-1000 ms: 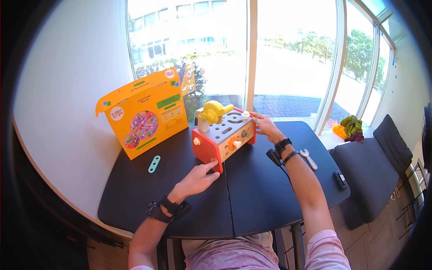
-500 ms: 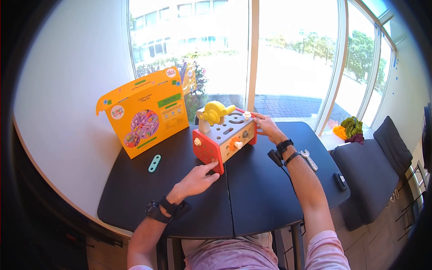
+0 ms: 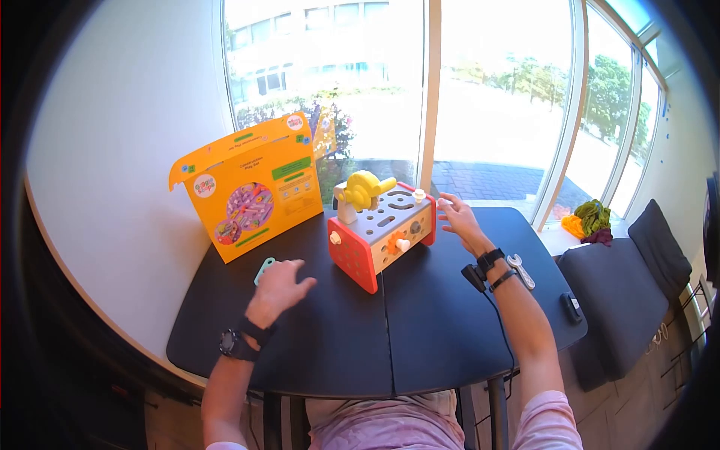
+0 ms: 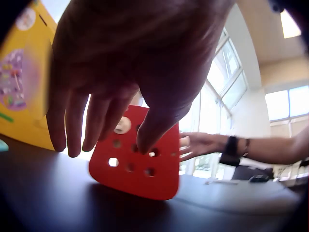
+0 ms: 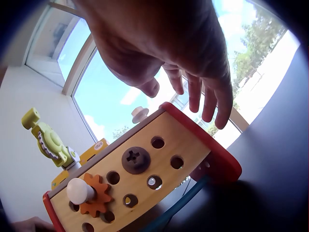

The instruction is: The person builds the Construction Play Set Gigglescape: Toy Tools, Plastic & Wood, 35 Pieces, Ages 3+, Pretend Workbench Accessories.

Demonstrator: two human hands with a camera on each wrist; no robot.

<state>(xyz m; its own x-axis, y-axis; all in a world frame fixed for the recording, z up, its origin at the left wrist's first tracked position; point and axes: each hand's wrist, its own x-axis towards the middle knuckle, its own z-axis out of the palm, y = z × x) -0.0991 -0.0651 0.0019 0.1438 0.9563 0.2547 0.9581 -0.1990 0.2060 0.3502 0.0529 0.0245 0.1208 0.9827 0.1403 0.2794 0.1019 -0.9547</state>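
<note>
A toy workbench [image 3: 386, 236] with red end panels and a perforated grey top stands on the table. A yellow toy circular saw [image 3: 361, 190] is mounted on it, and an orange gear [image 5: 96, 195] with a white peg sits on its wooden side. My left hand [image 3: 279, 289] is off the workbench, fingers spread loosely, over the teal strip with holes [image 3: 264, 268], which it partly hides. Beyond the workbench's right end, my right hand [image 3: 461, 225] hovers with loosely extended fingers. A white peg [image 5: 140, 114] stands up from the top near that hand. Neither hand holds anything.
An orange cardboard box [image 3: 251, 187] stands at the back left by the wall. Right of my right wrist lie a toy wrench [image 3: 520, 271] and a small black device [image 3: 571, 307]. A seam runs across the black table [image 3: 337, 352]. Windows rise behind it.
My left hand has let go of the workbench's red panel and moved left to the teal strip. My right hand has come off the other end, slightly right. The workbench stays standing.
</note>
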